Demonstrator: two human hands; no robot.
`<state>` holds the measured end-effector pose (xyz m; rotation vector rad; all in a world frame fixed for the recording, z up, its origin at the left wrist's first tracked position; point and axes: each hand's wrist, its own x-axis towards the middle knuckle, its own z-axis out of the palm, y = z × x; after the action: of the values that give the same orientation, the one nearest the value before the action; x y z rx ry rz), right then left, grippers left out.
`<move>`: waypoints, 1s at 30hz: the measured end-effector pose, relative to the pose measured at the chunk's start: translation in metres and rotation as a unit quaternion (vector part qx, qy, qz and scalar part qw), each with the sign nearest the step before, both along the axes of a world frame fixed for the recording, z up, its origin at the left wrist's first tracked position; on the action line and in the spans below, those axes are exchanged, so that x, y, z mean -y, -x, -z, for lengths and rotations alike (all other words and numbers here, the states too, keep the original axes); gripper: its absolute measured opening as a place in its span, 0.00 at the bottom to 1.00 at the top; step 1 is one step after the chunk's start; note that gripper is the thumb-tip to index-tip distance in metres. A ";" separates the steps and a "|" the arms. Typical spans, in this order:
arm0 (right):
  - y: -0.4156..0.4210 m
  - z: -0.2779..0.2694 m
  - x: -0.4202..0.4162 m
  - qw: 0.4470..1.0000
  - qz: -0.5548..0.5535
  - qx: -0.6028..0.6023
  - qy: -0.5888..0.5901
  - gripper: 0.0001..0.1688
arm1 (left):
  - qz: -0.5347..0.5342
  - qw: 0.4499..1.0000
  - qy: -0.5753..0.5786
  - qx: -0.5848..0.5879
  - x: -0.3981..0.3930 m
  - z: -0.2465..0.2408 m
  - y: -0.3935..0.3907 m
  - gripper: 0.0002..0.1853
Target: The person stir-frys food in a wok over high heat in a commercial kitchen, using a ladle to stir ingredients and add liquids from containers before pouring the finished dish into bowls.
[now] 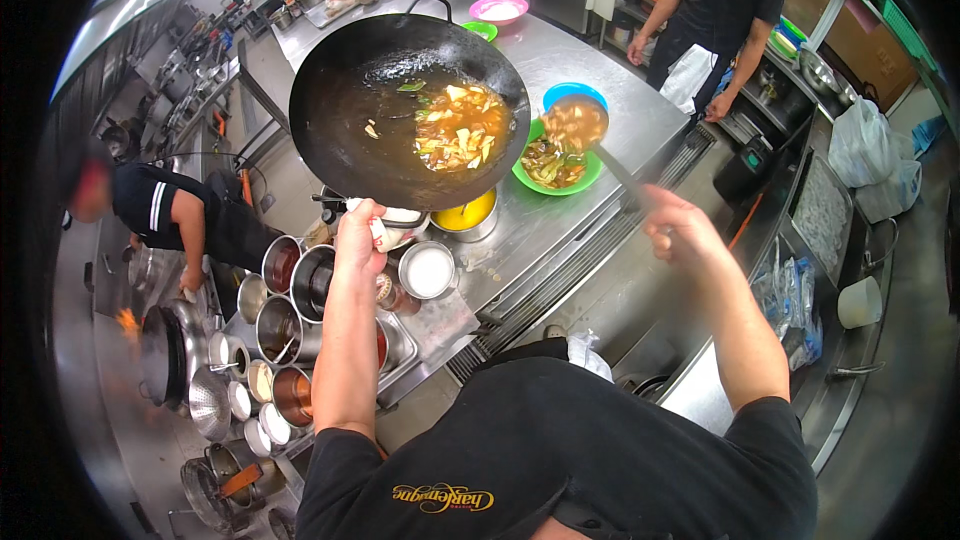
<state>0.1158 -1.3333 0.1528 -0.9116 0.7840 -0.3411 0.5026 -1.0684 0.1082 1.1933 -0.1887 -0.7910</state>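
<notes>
My left hand (361, 234) grips the near handle of a large black wok (337, 90) through a folded cloth (386, 234). The wok is tilted, and chopped food in brown sauce (461, 127) pools in its right side. In my right hand (675, 221) is the handle of a metal ladle (576, 124), blurred, its bowl full of sauce and pieces. The ladle bowl hangs over a green bowl (559, 189) that holds similar food, and partly covers a blue bowl (574, 90) behind it.
A steel table (622, 82) carries a pink bowl (499, 9) and a pot of yellow liquid (469, 216). Several seasoning pots (279, 330) crowd the left. One person (187, 210) works beside a flame (129, 322); another person (724, 7) stands across the table. A steel counter (862, 277) runs along the right.
</notes>
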 end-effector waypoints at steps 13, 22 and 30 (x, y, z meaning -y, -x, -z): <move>0.003 0.052 -0.045 0.846 -0.061 -0.289 0.444 0.47 | 0.006 1.000 0.000 -0.016 0.001 -0.003 0.008 0.17; -0.055 0.050 -0.009 0.839 -0.084 -0.134 0.520 0.45 | 0.029 1.000 0.006 0.001 0.025 0.017 0.010 0.17; -0.065 0.000 -0.059 0.994 -0.095 0.035 -0.045 0.40 | 0.056 0.998 -0.011 -0.033 0.048 0.027 0.022 0.09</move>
<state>0.1804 -1.2746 0.1523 -0.8769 0.6371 -0.1690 0.4811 -1.1163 0.0810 1.1838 -0.1953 -0.9316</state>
